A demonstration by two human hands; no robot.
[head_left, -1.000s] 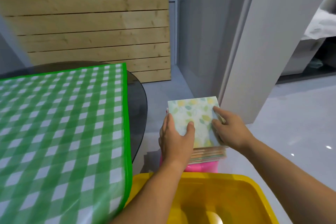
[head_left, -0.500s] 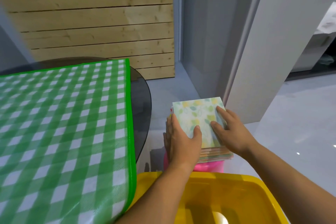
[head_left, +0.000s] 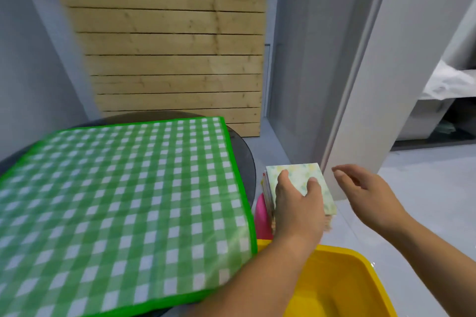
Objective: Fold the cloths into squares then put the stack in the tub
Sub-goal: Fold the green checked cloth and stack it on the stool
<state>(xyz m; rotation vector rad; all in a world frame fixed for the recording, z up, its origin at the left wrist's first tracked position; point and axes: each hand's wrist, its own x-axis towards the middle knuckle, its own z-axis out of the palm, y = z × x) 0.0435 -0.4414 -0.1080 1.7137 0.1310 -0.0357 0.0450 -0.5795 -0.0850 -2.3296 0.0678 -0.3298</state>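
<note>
While the green checked mat (head_left: 116,201) lies spread over the dark round table (head_left: 243,157) at the left, the work is off its right edge. A stack of folded cloths (head_left: 301,172) sits on something pink (head_left: 261,216) just beside the table. The left hand (head_left: 298,211) grips the stack, thumb (head_left: 313,184) laid on the leaf-printed top cloth and fingers (head_left: 283,177) along the left edge; whether they reach underneath is hidden. The right hand (head_left: 368,195) hovers just right of the stack, apart from it, fingers loosely curled and holding nothing. The yellow tub (head_left: 342,257) stands nearest, below both arms, and the stack is not in it yet. To my eye the lift into the tub is the step in hand, and a one-sided hold looks risky. The right hand should close on the opposite edge so the layers stay squeezed level, then both should carry the stack low over the rim and set it down flat, lest the squares slide apart.
</note>
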